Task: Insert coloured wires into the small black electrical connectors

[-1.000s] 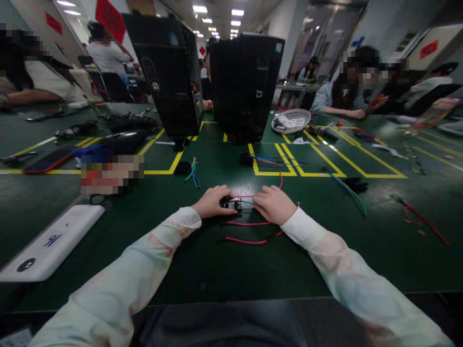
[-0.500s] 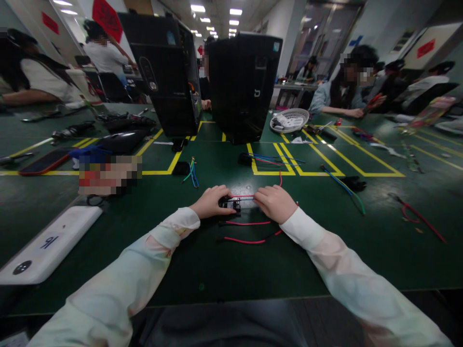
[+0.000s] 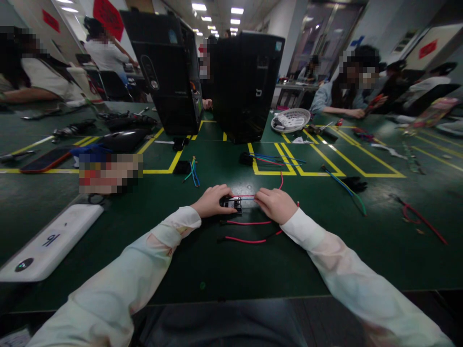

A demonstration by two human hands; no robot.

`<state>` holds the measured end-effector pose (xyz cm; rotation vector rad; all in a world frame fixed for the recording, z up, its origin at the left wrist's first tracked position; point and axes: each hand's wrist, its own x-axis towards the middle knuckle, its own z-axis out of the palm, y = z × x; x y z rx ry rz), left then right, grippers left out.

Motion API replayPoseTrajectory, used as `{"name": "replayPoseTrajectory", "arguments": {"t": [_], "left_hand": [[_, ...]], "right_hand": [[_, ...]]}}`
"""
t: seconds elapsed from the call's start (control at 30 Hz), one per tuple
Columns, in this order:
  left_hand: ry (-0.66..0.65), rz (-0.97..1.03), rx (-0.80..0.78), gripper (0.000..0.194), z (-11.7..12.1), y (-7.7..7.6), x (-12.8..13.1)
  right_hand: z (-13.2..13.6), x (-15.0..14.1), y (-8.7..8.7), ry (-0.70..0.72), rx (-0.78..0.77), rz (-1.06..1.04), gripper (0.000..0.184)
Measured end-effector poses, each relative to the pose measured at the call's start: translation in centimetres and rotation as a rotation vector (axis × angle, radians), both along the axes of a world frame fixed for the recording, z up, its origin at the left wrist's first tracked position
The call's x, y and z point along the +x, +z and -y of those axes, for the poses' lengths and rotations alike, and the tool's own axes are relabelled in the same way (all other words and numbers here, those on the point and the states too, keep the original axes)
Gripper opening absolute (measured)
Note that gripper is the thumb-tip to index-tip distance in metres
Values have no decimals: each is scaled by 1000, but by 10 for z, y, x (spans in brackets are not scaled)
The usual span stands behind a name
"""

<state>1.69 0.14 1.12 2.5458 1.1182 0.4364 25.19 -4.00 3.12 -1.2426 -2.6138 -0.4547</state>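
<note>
My left hand point(image 3: 212, 201) is closed around a small black housing point(image 3: 237, 204), its thumb along the near side. Red and blue wires point(image 3: 245, 196) run from the housing to my right hand point(image 3: 277, 205), whose fingers pinch them. A red wire end point(image 3: 281, 180) sticks up beyond the right fingers. Nearer me on the table lie two red wires, an upper red wire point(image 3: 248, 223) and a lower red wire point(image 3: 246, 240) with dark ends. The housing's inside is too small to make out.
Two black computer towers, a left tower point(image 3: 166, 77) and a right tower point(image 3: 246, 86), stand at the back. Wire bundles point(image 3: 195, 171) and black parts point(image 3: 354, 183) lie around on the green table point(image 3: 173, 279). A white basket point(image 3: 291, 120) sits behind, a white device point(image 3: 50, 243) left. People sit beyond.
Both hands keep nearly the same place and grip on the housing and wires. The whole view has shifted very slightly.
</note>
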Motion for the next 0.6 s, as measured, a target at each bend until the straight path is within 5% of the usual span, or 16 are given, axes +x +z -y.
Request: {"name": "replayPoseTrajectory", "arguments": {"t": [0.6], "left_hand": [[-7,-5,22,45,0,-1,0]], "right_hand": [[1,1,-1,-17,-23,-51,24]]}}
